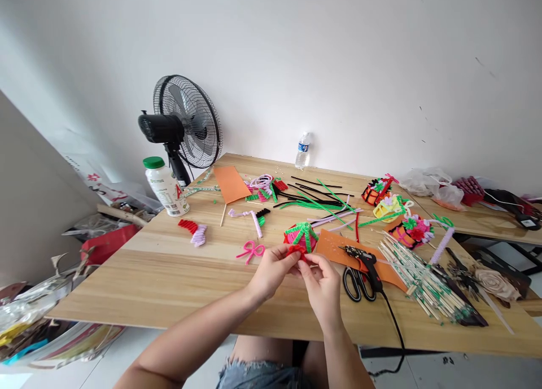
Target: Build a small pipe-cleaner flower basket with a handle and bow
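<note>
Both my left hand (272,269) and my right hand (320,279) are closed on a small red fuzzy pipe-cleaner piece (297,250), pinched between the fingertips above the table. Its exact shape is partly hidden by my fingers. Just behind it rests a rounded pipe-cleaner piece (305,231) with green strips over pink and red. To the left lies a pink pipe-cleaner bow (250,252). A glue gun (364,260) lies to the right on an orange sheet (330,245), with black-handled scissors (353,284) beside it.
Loose black and green pipe cleaners (313,197) spread across the back. Finished-looking colourful pieces (412,231) and a bundle of wooden sticks (427,279) lie right. A white bottle (167,188), a fan (186,121) and a water bottle (302,151) stand farther back. The glue gun's cord hangs off the front edge.
</note>
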The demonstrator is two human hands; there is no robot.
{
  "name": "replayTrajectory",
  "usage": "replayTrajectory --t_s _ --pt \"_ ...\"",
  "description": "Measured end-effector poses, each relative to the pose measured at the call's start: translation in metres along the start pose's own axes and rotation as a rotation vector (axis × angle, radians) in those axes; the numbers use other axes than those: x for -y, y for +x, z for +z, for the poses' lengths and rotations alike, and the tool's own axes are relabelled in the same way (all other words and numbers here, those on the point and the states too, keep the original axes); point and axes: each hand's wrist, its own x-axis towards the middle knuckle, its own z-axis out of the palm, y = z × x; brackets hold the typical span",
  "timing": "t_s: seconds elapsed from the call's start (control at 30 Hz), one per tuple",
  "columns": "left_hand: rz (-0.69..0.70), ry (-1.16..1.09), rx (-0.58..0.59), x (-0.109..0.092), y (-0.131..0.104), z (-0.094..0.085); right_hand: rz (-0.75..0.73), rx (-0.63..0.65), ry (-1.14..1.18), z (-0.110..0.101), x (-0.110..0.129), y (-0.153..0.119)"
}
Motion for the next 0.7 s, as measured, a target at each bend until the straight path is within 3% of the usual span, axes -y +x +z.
replayTrajectory --t_s 0.13,0.37,0.53,0.7 --pt "-0.045 -0.033 0.049 -0.001 0.000 -0.001 -0.180 -0.061 -0.120 -0.002 0.004 0.006" --pt "-0.066 0.047 0.100 -0.002 0.003 -0.006 -0.425 0.062 -0.210 -0.013 0.006 0.012" --pt "-0.079 0.108 0.190 -0.006 0.003 -0.007 -0.343 0.059 -0.110 -0.018 0.001 0.012" --pt "0.033 0.289 0.223 -0.004 0.001 -0.007 -0.312 0.107 -0.144 -0.020 0.008 0.014"
